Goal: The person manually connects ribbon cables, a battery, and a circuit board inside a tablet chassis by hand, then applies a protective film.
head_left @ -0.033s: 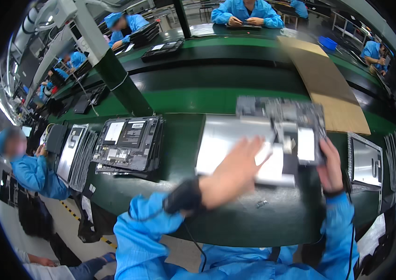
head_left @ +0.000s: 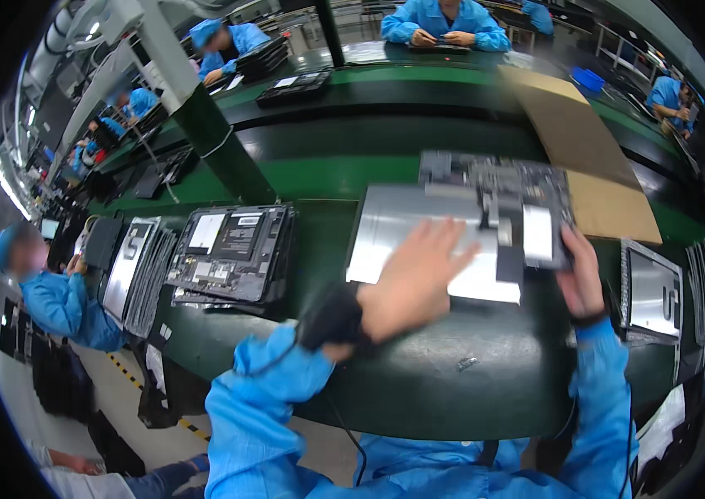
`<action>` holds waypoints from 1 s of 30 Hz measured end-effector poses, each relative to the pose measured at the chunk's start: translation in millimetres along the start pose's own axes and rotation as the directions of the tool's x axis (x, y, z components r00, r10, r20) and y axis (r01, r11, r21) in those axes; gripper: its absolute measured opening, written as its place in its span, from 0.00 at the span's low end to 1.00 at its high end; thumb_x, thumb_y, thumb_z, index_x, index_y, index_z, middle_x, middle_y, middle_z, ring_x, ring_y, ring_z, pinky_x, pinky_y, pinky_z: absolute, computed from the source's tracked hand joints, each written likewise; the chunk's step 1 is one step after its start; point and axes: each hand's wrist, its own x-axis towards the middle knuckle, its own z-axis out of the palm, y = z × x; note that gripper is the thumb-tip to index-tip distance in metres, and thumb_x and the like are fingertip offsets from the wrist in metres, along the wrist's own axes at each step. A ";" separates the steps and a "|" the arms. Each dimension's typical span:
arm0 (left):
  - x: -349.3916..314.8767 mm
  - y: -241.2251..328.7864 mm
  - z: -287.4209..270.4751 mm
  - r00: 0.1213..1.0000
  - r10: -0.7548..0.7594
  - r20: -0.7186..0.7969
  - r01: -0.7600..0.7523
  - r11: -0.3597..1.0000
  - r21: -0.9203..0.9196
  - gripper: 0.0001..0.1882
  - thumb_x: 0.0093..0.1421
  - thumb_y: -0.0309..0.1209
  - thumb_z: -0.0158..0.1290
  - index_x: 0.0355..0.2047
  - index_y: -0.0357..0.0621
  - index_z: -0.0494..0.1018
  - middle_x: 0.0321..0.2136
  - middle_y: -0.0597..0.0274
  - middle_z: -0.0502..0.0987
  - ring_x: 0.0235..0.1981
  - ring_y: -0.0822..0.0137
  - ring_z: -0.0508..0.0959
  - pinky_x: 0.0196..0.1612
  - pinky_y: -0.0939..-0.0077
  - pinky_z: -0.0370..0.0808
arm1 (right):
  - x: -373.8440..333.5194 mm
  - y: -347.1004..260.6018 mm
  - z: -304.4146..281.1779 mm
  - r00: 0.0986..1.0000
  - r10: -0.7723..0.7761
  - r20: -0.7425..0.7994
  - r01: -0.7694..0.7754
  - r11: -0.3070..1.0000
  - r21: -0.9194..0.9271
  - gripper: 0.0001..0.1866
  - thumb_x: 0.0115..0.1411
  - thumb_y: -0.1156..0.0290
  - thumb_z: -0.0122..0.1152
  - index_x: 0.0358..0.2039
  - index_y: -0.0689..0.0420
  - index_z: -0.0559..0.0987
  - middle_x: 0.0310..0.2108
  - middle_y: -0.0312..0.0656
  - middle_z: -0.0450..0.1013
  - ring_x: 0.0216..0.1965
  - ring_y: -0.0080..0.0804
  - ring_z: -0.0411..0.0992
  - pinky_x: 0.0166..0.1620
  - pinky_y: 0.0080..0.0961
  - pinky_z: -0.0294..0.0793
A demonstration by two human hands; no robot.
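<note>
A silver screen panel lies on the green table in front of me. My left hand rests over it, palm down, fingers stretched out and thumb apart. Beside and partly beyond the panel is a dark tablet housing with a bare circuit board and a white label, joined to the panel at a dark flex cable. The housing's right edge is gripped by my right hand, thumb on top and the other fingers partly hidden. A black band wraps my left wrist.
On the left stand a stack of opened tablets and a row of silver panels. Framed panels stand at the right. A cardboard sheet lies beyond the housing. A small clear scrap sits near the front edge. Co-workers sit across the benches.
The panel and the housing have shifted a little away from me. Both hands have moved slightly the same way, the right still gripping the housing, the left still flat with fingers out.
</note>
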 end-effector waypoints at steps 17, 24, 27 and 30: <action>40.4 -110.5 58.7 0.829 -0.505 -0.239 0.526 0.850 0.030 0.29 0.56 0.27 0.55 0.60 0.35 0.70 0.60 0.40 0.71 0.61 0.43 0.71 0.63 0.49 0.68 | 189.5 104.1 37.2 0.747 -0.580 0.325 0.397 -0.003 -0.918 0.25 0.71 0.65 0.55 0.64 0.64 0.71 0.62 0.51 0.72 0.64 0.38 0.69 0.66 0.32 0.64; -200.6 -94.6 -166.4 0.400 -0.706 -0.585 0.653 0.667 -0.358 0.14 0.70 0.28 0.52 0.53 0.35 0.77 0.46 0.57 0.82 0.49 0.69 0.79 0.55 0.74 0.74 | -2.5 76.9 178.6 0.850 0.041 0.525 0.229 0.869 -0.439 0.23 0.72 0.66 0.57 0.63 0.62 0.72 0.58 0.42 0.75 0.56 0.30 0.74 0.58 0.28 0.73; -349.7 -178.2 -166.2 0.032 -0.917 -0.398 0.793 0.266 -0.547 0.20 0.68 0.36 0.55 0.53 0.31 0.77 0.43 0.58 0.82 0.45 0.68 0.79 0.50 0.75 0.74 | -21.8 132.7 235.1 0.738 0.152 0.657 0.133 0.923 -0.362 0.29 0.71 0.63 0.59 0.66 0.65 0.68 0.55 0.45 0.77 0.54 0.31 0.75 0.57 0.29 0.74; -347.7 -192.0 -135.2 0.098 -0.938 -0.332 0.823 0.264 -0.503 0.20 0.67 0.37 0.57 0.49 0.30 0.80 0.33 0.64 0.82 0.34 0.74 0.77 0.40 0.78 0.73 | -24.9 168.1 279.6 0.711 0.261 0.653 -0.026 0.938 -0.347 0.37 0.69 0.59 0.58 0.71 0.68 0.61 0.53 0.52 0.78 0.53 0.34 0.75 0.57 0.29 0.74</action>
